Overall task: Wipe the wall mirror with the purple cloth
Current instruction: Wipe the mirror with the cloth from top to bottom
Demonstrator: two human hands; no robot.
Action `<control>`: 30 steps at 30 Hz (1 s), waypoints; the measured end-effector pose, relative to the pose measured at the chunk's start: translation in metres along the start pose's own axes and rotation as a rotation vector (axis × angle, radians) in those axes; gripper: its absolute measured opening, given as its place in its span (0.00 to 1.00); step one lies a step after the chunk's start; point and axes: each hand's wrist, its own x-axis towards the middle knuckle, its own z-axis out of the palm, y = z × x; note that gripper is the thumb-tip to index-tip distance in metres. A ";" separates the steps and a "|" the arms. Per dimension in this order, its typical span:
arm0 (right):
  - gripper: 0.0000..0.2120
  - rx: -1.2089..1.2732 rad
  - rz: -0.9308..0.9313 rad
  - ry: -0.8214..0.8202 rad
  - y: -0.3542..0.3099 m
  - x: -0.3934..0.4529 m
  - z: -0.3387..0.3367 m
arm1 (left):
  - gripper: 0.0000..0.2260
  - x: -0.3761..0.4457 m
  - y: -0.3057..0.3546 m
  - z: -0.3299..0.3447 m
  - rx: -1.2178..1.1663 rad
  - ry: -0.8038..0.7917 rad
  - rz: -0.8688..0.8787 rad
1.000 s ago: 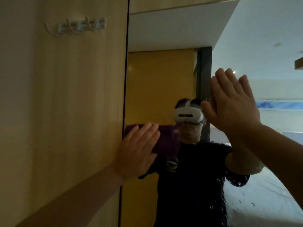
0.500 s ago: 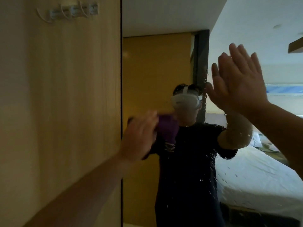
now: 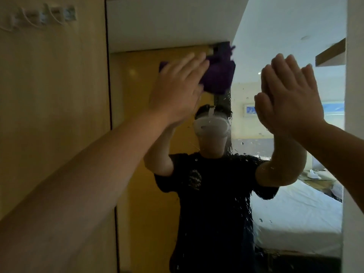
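Note:
The tall wall mirror [image 3: 149,194] fills the middle and right of the view and carries water droplets across its centre. My left hand [image 3: 177,89] presses the crumpled purple cloth [image 3: 218,73] flat against the upper glass, fingers spread over it. My right hand [image 3: 289,97] rests flat on the glass to the right, fingers together, holding nothing. The mirror reflects a person in a dark shirt with a white headset.
A light wooden wall panel [image 3: 53,115] runs along the mirror's left edge, with a row of white hooks [image 3: 41,16] high up. A white wall edge [image 3: 354,134] borders the mirror on the right. A bed shows in the reflection.
My left hand has swept the cloth up and to the right, from chest height to above the reflected head. My right hand has stayed on the glass.

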 end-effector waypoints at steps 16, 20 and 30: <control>0.29 0.107 0.011 -0.026 -0.001 -0.009 -0.006 | 0.18 -0.234 0.100 0.051 -0.114 -0.031 0.035; 0.27 0.190 0.062 0.030 0.017 -0.009 -0.015 | 0.22 -0.093 0.067 0.023 -0.195 0.107 -0.179; 0.27 0.039 0.042 0.038 0.051 -0.017 -0.006 | 0.20 0.124 0.035 0.008 -0.016 0.124 -0.130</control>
